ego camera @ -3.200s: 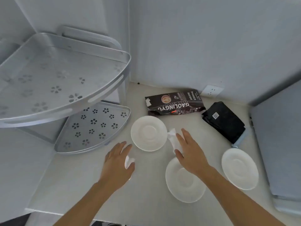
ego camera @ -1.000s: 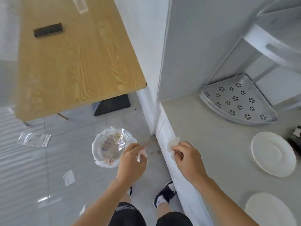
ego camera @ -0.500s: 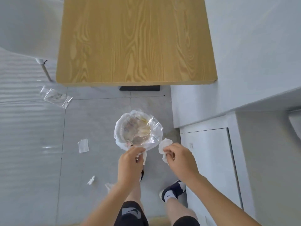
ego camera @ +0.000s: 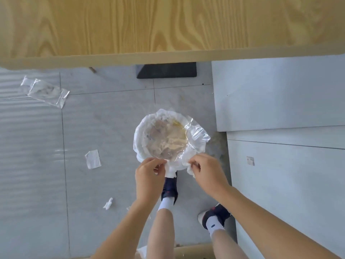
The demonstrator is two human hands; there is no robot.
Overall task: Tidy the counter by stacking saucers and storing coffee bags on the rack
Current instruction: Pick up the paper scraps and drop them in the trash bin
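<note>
I look straight down at the floor. A small bin [ego camera: 149, 126] lined with a clear and white plastic bag stands in front of my feet, with rubbish inside. My left hand [ego camera: 148, 174] is closed on a small crumpled white tissue at the bin's near rim. My right hand [ego camera: 207, 171] pinches a second crumpled white tissue [ego camera: 190, 170] just right of it, also at the rim. The saucers, coffee bags and rack are out of view.
A wooden tabletop [ego camera: 168, 25] spans the top, with a black base [ego camera: 166, 71] beneath it. The white cabinet [ego camera: 289, 165] stands to the right. Plastic wrappers [ego camera: 45, 91] and paper scraps [ego camera: 92, 159] lie on the grey tiled floor.
My view has turned from the counter down to the floor and bin. Both hands, each carrying a tissue, have moved together up to the bin's near rim.
</note>
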